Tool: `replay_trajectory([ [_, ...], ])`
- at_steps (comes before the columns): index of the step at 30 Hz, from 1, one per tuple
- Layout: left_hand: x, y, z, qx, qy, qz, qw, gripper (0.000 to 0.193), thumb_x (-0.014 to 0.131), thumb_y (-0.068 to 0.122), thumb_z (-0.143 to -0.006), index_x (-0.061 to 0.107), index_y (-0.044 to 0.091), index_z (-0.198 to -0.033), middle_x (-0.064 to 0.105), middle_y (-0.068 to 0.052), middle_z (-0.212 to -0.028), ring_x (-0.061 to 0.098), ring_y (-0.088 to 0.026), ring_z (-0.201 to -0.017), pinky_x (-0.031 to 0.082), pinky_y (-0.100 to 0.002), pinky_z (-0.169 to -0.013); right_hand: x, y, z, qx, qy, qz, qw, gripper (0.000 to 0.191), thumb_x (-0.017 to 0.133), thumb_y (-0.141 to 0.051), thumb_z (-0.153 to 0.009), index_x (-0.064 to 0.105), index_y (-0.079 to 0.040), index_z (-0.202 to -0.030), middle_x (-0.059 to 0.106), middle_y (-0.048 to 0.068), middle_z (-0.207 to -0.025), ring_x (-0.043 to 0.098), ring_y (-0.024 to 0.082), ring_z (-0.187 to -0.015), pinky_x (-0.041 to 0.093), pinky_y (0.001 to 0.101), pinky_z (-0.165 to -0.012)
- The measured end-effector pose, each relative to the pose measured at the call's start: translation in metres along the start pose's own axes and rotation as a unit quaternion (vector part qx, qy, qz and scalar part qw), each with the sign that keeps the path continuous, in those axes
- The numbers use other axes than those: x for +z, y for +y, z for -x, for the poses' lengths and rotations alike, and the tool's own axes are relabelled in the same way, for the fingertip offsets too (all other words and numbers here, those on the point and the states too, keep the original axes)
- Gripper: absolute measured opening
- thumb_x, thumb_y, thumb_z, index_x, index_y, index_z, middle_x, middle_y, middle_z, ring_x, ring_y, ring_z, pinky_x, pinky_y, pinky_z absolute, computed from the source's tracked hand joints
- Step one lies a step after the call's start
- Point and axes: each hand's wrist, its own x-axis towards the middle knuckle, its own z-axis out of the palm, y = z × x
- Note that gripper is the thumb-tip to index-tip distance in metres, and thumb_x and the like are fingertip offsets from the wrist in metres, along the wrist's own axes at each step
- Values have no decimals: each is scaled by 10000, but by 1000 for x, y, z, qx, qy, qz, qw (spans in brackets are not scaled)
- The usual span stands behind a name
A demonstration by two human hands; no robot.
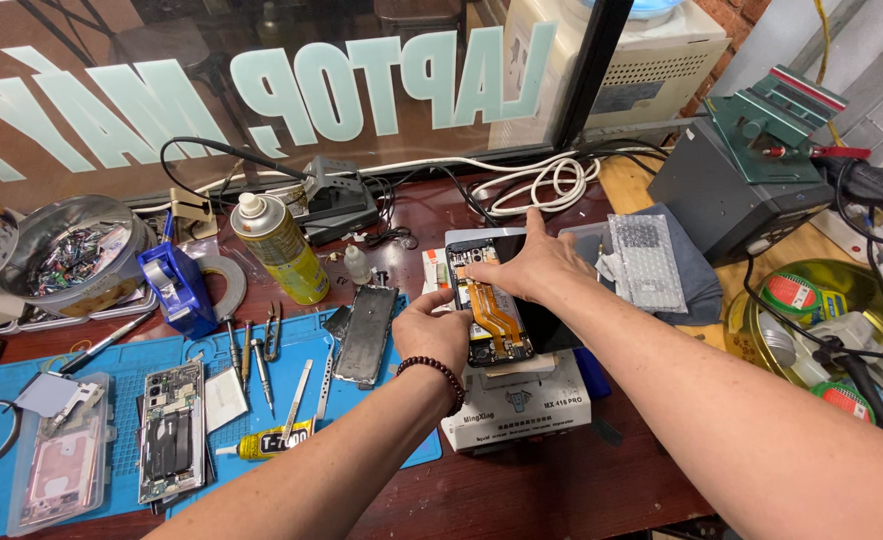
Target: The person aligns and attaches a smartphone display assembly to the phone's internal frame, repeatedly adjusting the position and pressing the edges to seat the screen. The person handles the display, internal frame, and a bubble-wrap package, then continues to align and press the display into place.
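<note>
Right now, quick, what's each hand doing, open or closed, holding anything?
Left hand: closed, gripping the left edge of the opened phone.
Right hand: fingers spread, pressing on the phone's upper right side; no full grasp visible.

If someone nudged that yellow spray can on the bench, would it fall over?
The spray can stands tall and narrow, already seeming to lean, so it probably tips easily. Being round, it would likely roll toward the tape dispenser. Its smooth metal looks slippery.

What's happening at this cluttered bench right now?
A person has both hands on an opened phone lying on a white heating pad unit. The left hand grips its lower left edge, the right hand presses its top. Another opened phone and a glue tube lie on the blue mat.
</note>
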Motion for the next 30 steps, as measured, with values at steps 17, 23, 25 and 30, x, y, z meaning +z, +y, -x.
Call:
replay_trajectory([
  [17,0,-1,-2,8,4,-5,1000,401,809,25,-780,753,88,-1172,787,-85,-951,736,-169,-840,582,-310,-774,0,-1,1,2,-1,4,1000,1433,837,-753,-555,103,-225,-1667,340,335,-1567,467,451,-1410,471,540,-1080],
  [23,-1,-1,-1,0,-4,11,1000,388,786,16,-800,740,84,-1179,797,-91,-965,746,-168,-840,590,-307,-761,1,-1,0,7,2,0,1000,1428,850,-741,-559,99,-231,-1661,325,333,-1571,439,447,-1425,456,553,-1084],
  [25,-1,0,0,-3,-1,5,1000,383,786,15,-804,743,87,-1178,796,-89,-968,744,-166,-841,589,-307,-761,1,-2,0,4,2,-1,1000,1435,856,-739,-557,102,-215,-1660,335,339,-1565,438,442,-1429,461,552,-1081],
  [30,-1,1,0,0,6,-9,1000,389,798,26,-797,751,94,-1177,796,-89,-951,741,-166,-835,584,-312,-768,1,-1,0,5,-1,-3,1000,1434,853,-727,-559,95,-221,-1667,355,334,-1561,465,441,-1416,467,545,-1085],
])
